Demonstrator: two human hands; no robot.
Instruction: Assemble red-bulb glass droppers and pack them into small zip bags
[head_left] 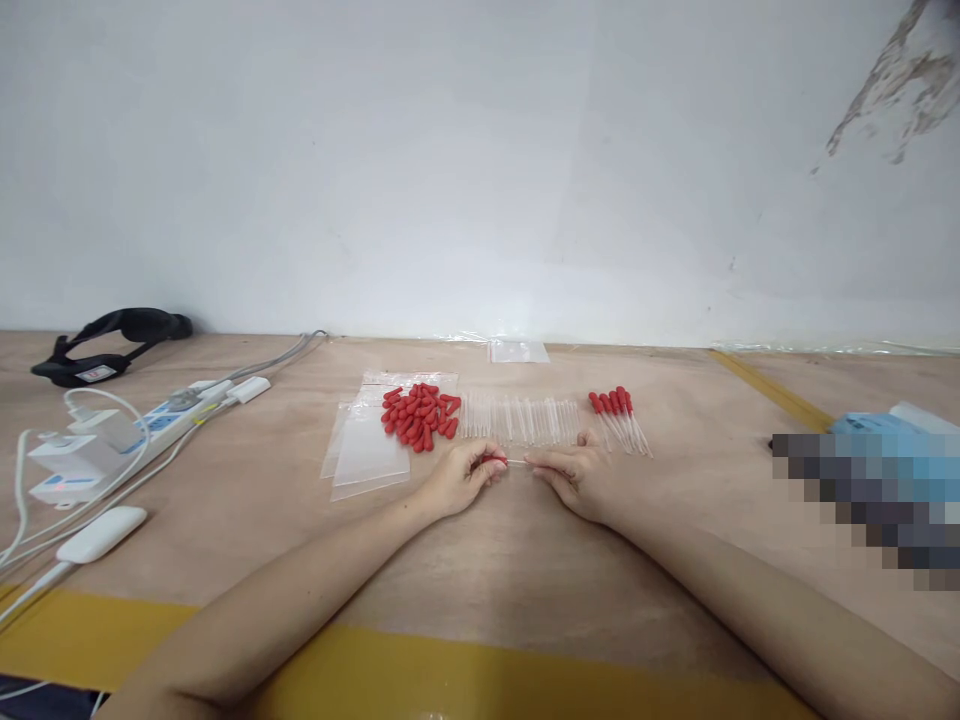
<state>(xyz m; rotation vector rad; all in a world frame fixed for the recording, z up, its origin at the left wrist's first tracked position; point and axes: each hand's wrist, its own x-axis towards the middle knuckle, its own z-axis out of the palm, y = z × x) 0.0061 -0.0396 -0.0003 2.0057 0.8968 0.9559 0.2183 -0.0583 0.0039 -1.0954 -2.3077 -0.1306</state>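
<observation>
My left hand (459,477) pinches a red rubber bulb (495,459) at its fingertips. My right hand (574,478) holds a thin clear glass tube (520,461) whose end meets that bulb. Both hands rest on the wooden table (480,560). Just behind them lies a row of several bare clear tubes (521,418). A pile of several loose red bulbs (418,413) sits to the left of that row. To the right lie several finished droppers with red bulbs (619,417).
Clear plastic bags (369,450) lie left of the bulb pile, another small bag (518,350) by the wall. A power strip with chargers and cables (112,440), a white device (101,533) and a black strap (112,340) occupy the left. A blurred blue patch (877,480) is at right.
</observation>
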